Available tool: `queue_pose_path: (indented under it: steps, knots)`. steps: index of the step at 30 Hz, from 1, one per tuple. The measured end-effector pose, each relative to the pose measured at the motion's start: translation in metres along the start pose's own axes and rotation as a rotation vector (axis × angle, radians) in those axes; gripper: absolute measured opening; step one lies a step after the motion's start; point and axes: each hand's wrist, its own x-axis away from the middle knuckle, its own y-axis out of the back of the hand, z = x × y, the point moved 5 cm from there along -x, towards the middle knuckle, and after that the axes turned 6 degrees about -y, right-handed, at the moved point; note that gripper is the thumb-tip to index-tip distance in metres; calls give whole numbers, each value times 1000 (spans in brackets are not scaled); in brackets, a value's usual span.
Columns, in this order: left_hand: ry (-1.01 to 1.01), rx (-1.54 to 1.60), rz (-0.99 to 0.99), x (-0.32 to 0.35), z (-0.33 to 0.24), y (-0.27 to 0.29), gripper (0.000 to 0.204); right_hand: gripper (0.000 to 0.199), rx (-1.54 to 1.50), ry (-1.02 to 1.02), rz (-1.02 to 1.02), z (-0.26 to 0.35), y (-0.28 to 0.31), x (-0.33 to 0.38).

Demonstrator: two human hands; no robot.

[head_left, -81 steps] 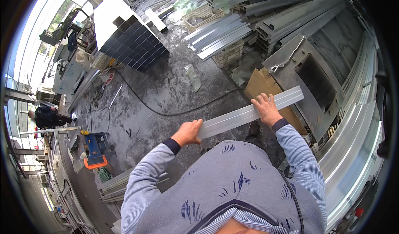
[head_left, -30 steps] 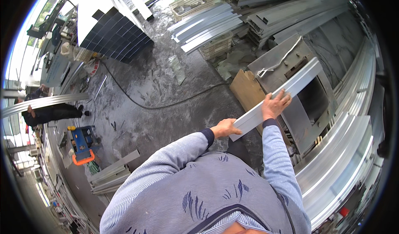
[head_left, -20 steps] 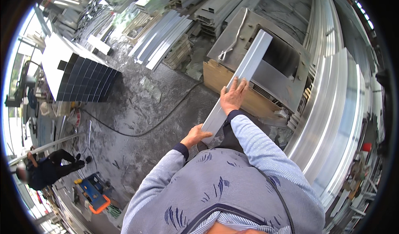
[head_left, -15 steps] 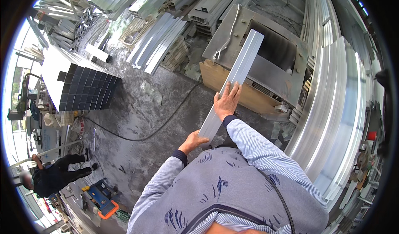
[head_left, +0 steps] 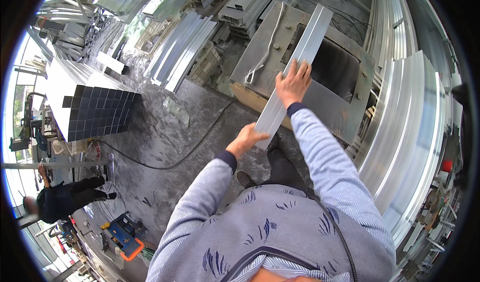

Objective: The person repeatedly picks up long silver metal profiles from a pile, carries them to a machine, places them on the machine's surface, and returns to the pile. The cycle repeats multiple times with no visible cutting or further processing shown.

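I hold a long flat silver aluminium profile (head_left: 307, 42) with both hands. My left hand (head_left: 245, 139) grips its near end. My right hand (head_left: 294, 83) rests on it further along, fingers spread over its top. The profile points away from me, and its far end lies over a grey metal machine (head_left: 260, 57) with a dark rectangular opening (head_left: 337, 74). A light cord lies on the machine's top plate, left of the profile.
Bundles of aluminium profiles (head_left: 185, 47) lie on the dusty floor (head_left: 160, 137). A stack of square tubes (head_left: 92, 107) stands at left. Long profiles (head_left: 405, 132) lean at right. A black cable (head_left: 180, 157) crosses the floor. Another person (head_left: 65, 199) stands at far left near a blue and orange tool (head_left: 122, 234).
I have turned toward the machine and swung the profile from crosswise to pointing away from me; its far end now reaches over the machine's opening. My right hand has slid further along it.
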Motion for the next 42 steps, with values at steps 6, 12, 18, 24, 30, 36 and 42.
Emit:
queue_pose_path:
  steps: [6, 12, 18, 24, 30, 36, 42]
  knots:
    - [70, 5, 56, -75, -70, -26, 52, 80, 73, -193, 39, -40, -8, -103]
    - [38, 19, 23, -23, -2, -33, 61, 85, 141, -122, 57, -32, 11, -20]
    - [70, 11, -1, 92, 74, -19, 62, 92, 98, -161, 180, 2, 28, 104]
    - [155, -43, -5, 183, 116, 4, 61, 97, 108, -147, 249, 39, 39, 196]
    - [105, -184, -64, 247, 131, 19, 63, 103, 100, -122, 365, 63, 41, 246]
    - [93, -190, -66, 253, 99, 20, 64, 101, -235, -41, 283, 45, 31, 226]
    - [158, 789, 336, 178, 32, -13, 85, 80, -816, -198, 248, -24, 17, 104]
